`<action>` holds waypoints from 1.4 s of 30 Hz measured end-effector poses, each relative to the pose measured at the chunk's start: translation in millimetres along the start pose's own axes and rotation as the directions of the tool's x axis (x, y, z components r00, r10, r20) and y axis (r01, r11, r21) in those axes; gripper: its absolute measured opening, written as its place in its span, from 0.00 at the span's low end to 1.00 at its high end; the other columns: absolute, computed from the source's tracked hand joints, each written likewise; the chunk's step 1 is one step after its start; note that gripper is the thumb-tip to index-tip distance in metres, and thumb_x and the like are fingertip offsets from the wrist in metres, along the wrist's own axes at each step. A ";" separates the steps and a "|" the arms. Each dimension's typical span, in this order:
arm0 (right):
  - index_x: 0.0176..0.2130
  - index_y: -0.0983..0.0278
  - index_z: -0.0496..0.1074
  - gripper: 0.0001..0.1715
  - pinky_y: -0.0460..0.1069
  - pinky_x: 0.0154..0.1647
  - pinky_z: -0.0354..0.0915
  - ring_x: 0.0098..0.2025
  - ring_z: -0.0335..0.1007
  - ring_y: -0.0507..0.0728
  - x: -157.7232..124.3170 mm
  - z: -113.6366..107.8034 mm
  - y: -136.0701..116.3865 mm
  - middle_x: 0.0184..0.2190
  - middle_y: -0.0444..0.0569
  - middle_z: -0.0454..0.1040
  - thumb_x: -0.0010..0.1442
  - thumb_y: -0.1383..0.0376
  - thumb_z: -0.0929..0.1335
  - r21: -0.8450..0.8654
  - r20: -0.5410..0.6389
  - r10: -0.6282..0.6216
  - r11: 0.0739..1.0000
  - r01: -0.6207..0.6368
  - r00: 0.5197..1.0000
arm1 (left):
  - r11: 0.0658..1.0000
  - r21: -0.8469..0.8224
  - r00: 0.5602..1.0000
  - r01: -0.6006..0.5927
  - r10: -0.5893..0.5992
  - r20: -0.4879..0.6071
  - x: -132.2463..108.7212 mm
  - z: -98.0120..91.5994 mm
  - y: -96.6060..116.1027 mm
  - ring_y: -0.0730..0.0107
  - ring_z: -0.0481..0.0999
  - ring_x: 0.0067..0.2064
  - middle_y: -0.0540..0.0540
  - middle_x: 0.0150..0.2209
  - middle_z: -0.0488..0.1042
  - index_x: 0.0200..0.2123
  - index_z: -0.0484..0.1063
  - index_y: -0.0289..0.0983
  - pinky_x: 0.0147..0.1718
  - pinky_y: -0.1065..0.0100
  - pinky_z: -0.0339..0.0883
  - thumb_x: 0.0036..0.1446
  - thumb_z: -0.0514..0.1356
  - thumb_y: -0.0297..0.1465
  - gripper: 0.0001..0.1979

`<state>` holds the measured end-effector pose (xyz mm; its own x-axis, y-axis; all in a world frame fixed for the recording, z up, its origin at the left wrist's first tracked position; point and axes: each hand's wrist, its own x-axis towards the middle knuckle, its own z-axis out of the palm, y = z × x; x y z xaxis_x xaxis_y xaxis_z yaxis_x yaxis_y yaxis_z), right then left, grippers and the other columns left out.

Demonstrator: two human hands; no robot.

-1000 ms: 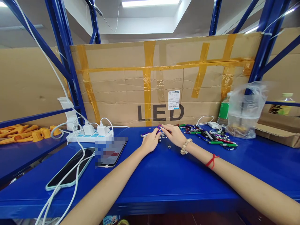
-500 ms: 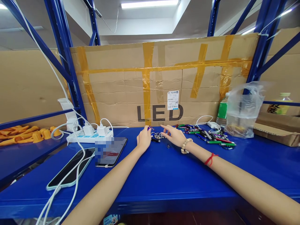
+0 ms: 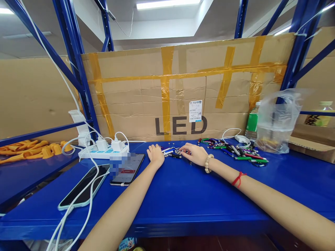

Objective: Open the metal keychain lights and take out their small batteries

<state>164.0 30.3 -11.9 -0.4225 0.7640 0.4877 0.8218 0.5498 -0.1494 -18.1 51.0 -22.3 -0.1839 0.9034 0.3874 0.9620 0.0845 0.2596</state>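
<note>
On the blue shelf top (image 3: 183, 195), my left hand (image 3: 156, 156) lies palm down with its fingers slightly apart, just left of a small group of pen parts (image 3: 171, 152). My right hand (image 3: 194, 154), with a beaded bracelet at the wrist, is at the right side of that group. Its fingers are bent and drawn together over small parts; what they hold is too small to make out. A larger heap of coloured pens (image 3: 239, 151) lies to the right of my right hand.
At the left are a white power strip (image 3: 104, 153) with cables and two phones (image 3: 85, 186) (image 3: 128, 170). A bottle (image 3: 252, 122), a plastic bag (image 3: 274, 122) and an open carton (image 3: 311, 143) stand at the right. A cardboard sheet (image 3: 131, 97) forms the back.
My left hand has moved a little left and lies flatter, uncovering blue and white pen parts. My right hand's fingers have curled in toward the small parts. The view has shifted slightly.
</note>
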 end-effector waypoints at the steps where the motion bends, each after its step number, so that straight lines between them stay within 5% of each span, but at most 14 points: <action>1: 0.37 0.58 0.71 0.13 0.44 0.25 0.55 0.28 0.65 0.49 0.1 0.3 -0.2 0.33 0.44 0.70 0.57 0.60 0.60 -0.001 0.004 -0.002 1.000 0.002 1.000 | 1.000 -0.013 1.000 -0.014 0.014 -0.017 -0.8 -1.1 0.7 0.56 0.60 0.50 0.36 0.46 0.65 0.45 0.62 0.33 0.44 0.60 0.53 0.49 0.48 0.20 0.19; 4: 0.36 0.59 0.72 0.12 0.44 0.26 0.57 0.28 0.64 0.49 1.5 2.1 1.9 0.32 0.44 0.70 0.57 0.60 0.61 -0.006 0.017 -0.006 1.000 0.006 1.000 | 0.981 -0.097 0.980 -0.169 0.157 -0.123 -4.0 -5.5 4.8 0.59 0.60 0.49 0.40 0.46 0.65 0.47 0.61 0.36 0.44 0.61 0.52 0.52 0.45 0.22 0.18; 7: 0.36 0.61 0.72 0.11 0.45 0.32 0.59 0.31 0.65 0.51 3.7 4.7 6.1 0.32 0.46 0.70 0.56 0.64 0.62 -0.004 0.026 -0.021 1.000 0.021 0.999 | 0.896 -0.133 0.897 -0.424 0.395 -0.200 -7.9 -8.1 11.1 0.63 0.61 0.46 0.44 0.42 0.66 0.41 0.64 0.39 0.44 0.63 0.53 0.53 0.47 0.26 0.13; 14: 0.35 0.63 0.72 0.10 0.48 0.39 0.60 0.36 0.65 0.54 6.0 9.7 11.3 0.31 0.48 0.70 0.53 0.68 0.63 -0.028 0.023 -0.015 0.999 0.016 1.000 | 0.630 -0.179 0.643 -0.756 0.766 -0.020 -15.6 -6.4 16.5 0.65 0.63 0.40 0.47 0.35 0.66 0.31 0.65 0.38 0.41 0.63 0.56 0.48 0.51 0.26 0.07; 16: 0.34 0.62 0.73 0.09 0.48 0.38 0.60 0.35 0.65 0.54 6.1 10.9 12.1 0.31 0.48 0.70 0.53 0.66 0.64 -0.035 0.035 -0.009 0.999 0.010 0.999 | 0.609 -0.184 0.618 -0.771 0.786 0.013 -17.2 -7.0 17.2 0.65 0.63 0.40 0.47 0.35 0.66 0.31 0.65 0.38 0.41 0.64 0.56 0.48 0.51 0.26 0.06; 18: 0.34 0.61 0.73 0.09 0.47 0.38 0.60 0.35 0.65 0.53 6.3 11.8 12.9 0.32 0.47 0.70 0.53 0.65 0.63 -0.037 0.042 -0.002 0.999 0.004 0.999 | 0.623 -0.167 0.629 -0.764 0.777 0.019 -18.1 -7.6 18.7 0.65 0.63 0.40 0.47 0.35 0.67 0.32 0.65 0.38 0.40 0.64 0.57 0.49 0.51 0.27 0.06; 21: 0.36 0.61 0.73 0.11 0.47 0.39 0.60 0.36 0.65 0.53 6.6 11.9 13.1 0.32 0.47 0.70 0.53 0.67 0.63 -0.035 0.033 0.030 0.999 -0.029 0.999 | 0.725 -0.108 0.732 -0.680 0.681 -0.039 -16.1 -7.6 20.3 0.65 0.63 0.42 0.47 0.38 0.68 0.36 0.65 0.39 0.42 0.63 0.55 0.52 0.49 0.27 0.08; 25: 0.36 0.62 0.73 0.11 0.47 0.39 0.60 0.35 0.65 0.53 5.7 9.6 10.6 0.33 0.47 0.70 0.54 0.67 0.63 -0.019 0.021 0.075 0.997 -0.074 0.997 | 0.938 0.000 0.932 -0.346 0.344 -0.112 -6.0 -5.6 12.8 0.61 0.61 0.47 0.42 0.44 0.66 0.44 0.62 0.36 0.44 0.61 0.53 0.51 0.46 0.20 0.17; 27: 0.35 0.62 0.73 0.11 0.47 0.38 0.60 0.35 0.65 0.53 5.1 8.7 9.3 0.33 0.47 0.70 0.54 0.66 0.63 -0.016 0.020 0.084 0.996 -0.084 0.996 | 0.988 0.010 0.981 -0.156 0.157 -0.111 0.0 -4.4 5.0 0.59 0.60 0.48 0.40 0.45 0.65 0.45 0.62 0.35 0.44 0.61 0.53 0.50 0.46 0.19 0.19; 31: 0.35 0.62 0.73 0.11 0.46 0.37 0.61 0.34 0.65 0.52 4.9 9.1 9.4 0.33 0.47 0.70 0.54 0.66 0.63 -0.007 0.013 0.080 0.997 -0.080 0.997 | 0.998 -0.016 0.994 0.062 -0.063 -0.085 7.6 -3.0 -8.6 0.58 0.59 0.50 0.40 0.46 0.65 0.46 0.64 0.36 0.45 0.61 0.52 0.52 0.48 0.23 0.17; 42: 0.34 0.60 0.73 0.11 0.46 0.36 0.60 0.33 0.66 0.52 5.8 12.5 15.2 0.32 0.46 0.70 0.53 0.65 0.63 0.001 0.001 0.060 0.998 -0.060 0.998 | 1.000 0.017 0.999 0.002 -0.003 0.034 7.7 -2.8 -10.4 0.57 0.59 0.49 0.40 0.45 0.65 0.40 0.70 0.38 0.44 0.61 0.53 0.56 0.47 0.29 0.14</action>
<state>169.3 47.3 -22.0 -0.3725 0.7962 0.4767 0.8454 0.5030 -0.1796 -30.1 55.9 -19.5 -0.1794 0.9170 0.3563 0.9650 0.0935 0.2452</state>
